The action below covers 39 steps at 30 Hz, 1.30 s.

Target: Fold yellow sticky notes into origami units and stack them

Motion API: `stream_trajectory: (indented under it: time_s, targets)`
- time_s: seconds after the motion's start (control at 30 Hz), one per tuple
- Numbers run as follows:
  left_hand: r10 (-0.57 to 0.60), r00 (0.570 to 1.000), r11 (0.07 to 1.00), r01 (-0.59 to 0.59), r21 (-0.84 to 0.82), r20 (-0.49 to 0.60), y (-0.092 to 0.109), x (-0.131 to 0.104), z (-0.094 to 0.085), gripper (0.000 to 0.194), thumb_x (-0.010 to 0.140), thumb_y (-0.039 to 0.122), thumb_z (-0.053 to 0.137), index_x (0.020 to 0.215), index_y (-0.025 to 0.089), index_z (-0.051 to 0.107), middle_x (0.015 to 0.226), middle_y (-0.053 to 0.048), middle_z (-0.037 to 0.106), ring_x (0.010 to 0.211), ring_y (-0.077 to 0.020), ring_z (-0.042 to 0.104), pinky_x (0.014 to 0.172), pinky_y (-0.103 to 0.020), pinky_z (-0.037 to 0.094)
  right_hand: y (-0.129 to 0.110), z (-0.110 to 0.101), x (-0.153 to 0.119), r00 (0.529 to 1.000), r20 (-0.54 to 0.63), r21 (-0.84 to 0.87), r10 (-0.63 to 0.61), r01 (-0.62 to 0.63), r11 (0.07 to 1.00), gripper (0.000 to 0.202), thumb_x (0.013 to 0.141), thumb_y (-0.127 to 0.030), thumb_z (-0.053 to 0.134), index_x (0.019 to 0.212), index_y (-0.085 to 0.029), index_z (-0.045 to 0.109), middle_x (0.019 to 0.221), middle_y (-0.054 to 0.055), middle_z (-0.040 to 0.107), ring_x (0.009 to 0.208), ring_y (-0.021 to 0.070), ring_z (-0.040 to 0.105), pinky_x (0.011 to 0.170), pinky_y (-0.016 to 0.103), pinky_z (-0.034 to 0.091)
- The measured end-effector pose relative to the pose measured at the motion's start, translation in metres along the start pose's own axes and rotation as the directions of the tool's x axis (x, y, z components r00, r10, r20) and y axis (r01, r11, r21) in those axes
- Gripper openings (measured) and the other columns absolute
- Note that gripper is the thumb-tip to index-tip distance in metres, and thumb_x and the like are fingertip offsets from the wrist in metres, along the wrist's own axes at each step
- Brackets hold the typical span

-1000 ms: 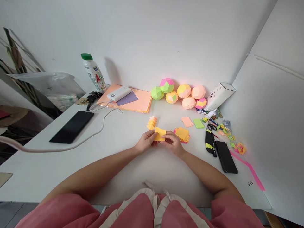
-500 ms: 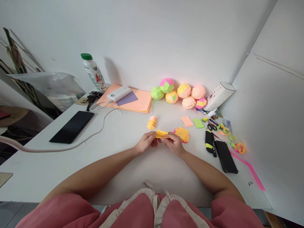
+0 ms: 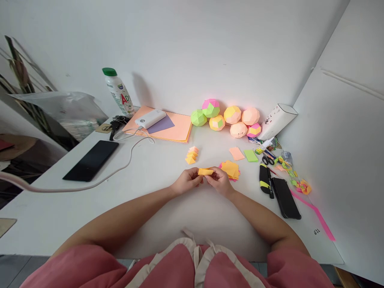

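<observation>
Between my two hands is a small folded strip of yellow-orange paper [image 3: 205, 171]. My left hand [image 3: 187, 181] pinches its left end, and my right hand [image 3: 220, 181] grips the right end. Just right of my right hand lies a stack of orange paper squares [image 3: 230, 169] with pink edges showing beneath. Above my left hand, small folded paper pieces [image 3: 192, 155] in orange and peach stand in an overlapping row. A peach paper piece [image 3: 237, 153] and a green paper piece [image 3: 251, 155] lie flat beyond the stack.
Several faceted paper balls [image 3: 232, 115] sit by the wall. Scissors [image 3: 268, 160], a black phone [image 3: 286, 198] and paper scraps are at right. At left are a black tablet [image 3: 91, 161], a power bank [image 3: 150, 118] with a cable, and a bottle [image 3: 120, 93].
The paper strip in my hands looks narrower and is folded over further. My fingers have shifted, with both thumbs now below the strip's lower edge.
</observation>
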<state>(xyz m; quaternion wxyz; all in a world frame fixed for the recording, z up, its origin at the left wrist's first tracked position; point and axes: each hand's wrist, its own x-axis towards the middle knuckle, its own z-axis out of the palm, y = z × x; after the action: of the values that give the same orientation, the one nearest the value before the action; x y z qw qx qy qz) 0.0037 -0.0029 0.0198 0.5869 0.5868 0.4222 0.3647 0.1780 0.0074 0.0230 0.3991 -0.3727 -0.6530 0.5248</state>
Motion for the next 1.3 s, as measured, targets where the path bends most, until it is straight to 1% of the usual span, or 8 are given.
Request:
stream_trajectory:
  time_s: [0.13, 0.37, 0.57, 0.7, 0.87, 1.03, 1.17, 1.3]
  targets:
    - [0.009, 1.0, 0.999, -0.009, 0.037, 0.002, -0.002, 0.0, 0.001, 0.017, 0.076, 0.034, 0.052, 0.075, 0.017, 0.051, 0.066, 0.001, 0.055, 0.055, -0.0096, 0.048, 0.052, -0.023, 0.039, 0.005, 0.0, 0.0, 1.0, 0.007, 0.027, -0.004, 0.004, 1.0, 0.012, 0.077, -0.025, 0.057, 0.087, -0.018, 0.056, 0.076, 0.002, 0.059, 0.065, 0.0127, 0.057, 0.056, 0.025, 0.046]
    - [-0.006, 1.0, 0.995, 0.007, 0.101, -0.007, 0.001, -0.001, 0.002, 0.01, 0.072, 0.026, 0.051, 0.071, 0.017, 0.049, 0.058, 0.003, 0.049, 0.05, -0.0082, 0.042, 0.047, -0.021, 0.032, 0.008, -0.001, 0.0, 0.999, -0.027, -0.048, -0.029, 0.027, 0.998, 0.009, 0.072, -0.024, 0.058, 0.079, -0.019, 0.056, 0.071, 0.0, 0.054, 0.058, 0.0104, 0.049, 0.052, 0.024, 0.042]
    - [-0.015, 1.0, 0.999, 0.016, 0.034, -0.025, 0.004, -0.001, 0.001, 0.009, 0.07, 0.025, 0.053, 0.073, 0.017, 0.049, 0.06, 0.002, 0.052, 0.051, -0.0094, 0.046, 0.049, -0.022, 0.037, 0.01, -0.002, 0.001, 0.994, -0.112, -0.018, -0.02, 0.018, 1.0, 0.013, 0.07, -0.024, 0.059, 0.081, -0.019, 0.057, 0.068, -0.001, 0.054, 0.054, 0.0096, 0.046, 0.049, 0.024, 0.041]
    - [-0.023, 0.999, 1.0, 0.023, 0.003, -0.041, 0.002, 0.0, 0.001, 0.011, 0.07, 0.026, 0.054, 0.073, 0.017, 0.05, 0.06, 0.002, 0.053, 0.051, -0.0098, 0.048, 0.05, -0.023, 0.038, 0.011, -0.003, 0.002, 0.992, -0.125, 0.002, 0.013, -0.013, 1.0, 0.014, 0.07, -0.024, 0.058, 0.083, -0.019, 0.056, 0.066, -0.002, 0.053, 0.053, 0.0091, 0.046, 0.048, 0.023, 0.04]
    - [-0.047, 0.997, 0.999, 0.046, -0.027, -0.066, 0.001, 0.0, 0.001, 0.012, 0.071, 0.027, 0.056, 0.073, 0.017, 0.049, 0.06, 0.002, 0.053, 0.052, -0.0096, 0.048, 0.051, -0.023, 0.038, 0.012, -0.003, 0.003, 0.988, -0.153, 0.03, 0.018, -0.014, 0.999, 0.01, 0.07, -0.02, 0.057, 0.08, -0.019, 0.054, 0.064, -0.003, 0.05, 0.051, 0.0079, 0.045, 0.047, 0.022, 0.038]
    - [-0.056, 0.991, 0.994, 0.044, -0.103, -0.119, 0.003, -0.002, 0.001, 0.017, 0.072, 0.031, 0.056, 0.071, 0.017, 0.046, 0.062, 0.002, 0.053, 0.052, -0.0091, 0.049, 0.051, -0.023, 0.041, 0.012, -0.004, 0.003, 0.981, -0.189, -0.003, 0.035, -0.036, 0.999, 0.01, 0.071, -0.022, 0.057, 0.08, -0.019, 0.054, 0.062, -0.004, 0.049, 0.05, 0.0084, 0.046, 0.046, 0.022, 0.039]
    - [-0.072, 0.984, 0.989, 0.048, -0.139, -0.166, 0.003, -0.002, 0.001, 0.019, 0.073, 0.033, 0.055, 0.073, 0.017, 0.045, 0.063, 0.001, 0.055, 0.052, -0.0093, 0.05, 0.052, -0.024, 0.042, 0.016, -0.006, 0.004, 0.97, -0.24, -0.004, 0.029, -0.031, 1.0, 0.012, 0.071, -0.023, 0.057, 0.082, -0.019, 0.054, 0.065, -0.003, 0.05, 0.049, 0.008, 0.046, 0.044, 0.021, 0.039]
    - [-0.049, 0.983, 0.983, 0.017, -0.182, -0.175, 0.001, -0.002, 0.0, 0.022, 0.079, 0.038, 0.05, 0.075, 0.018, 0.044, 0.069, -0.001, 0.059, 0.054, -0.01, 0.052, 0.052, -0.024, 0.042, 0.018, -0.007, 0.004, 0.965, -0.261, 0.007, 0.03, -0.03, 1.0, 0.013, 0.072, -0.023, 0.056, 0.085, -0.02, 0.054, 0.064, -0.004, 0.047, 0.049, 0.0081, 0.046, 0.042, 0.021, 0.038]
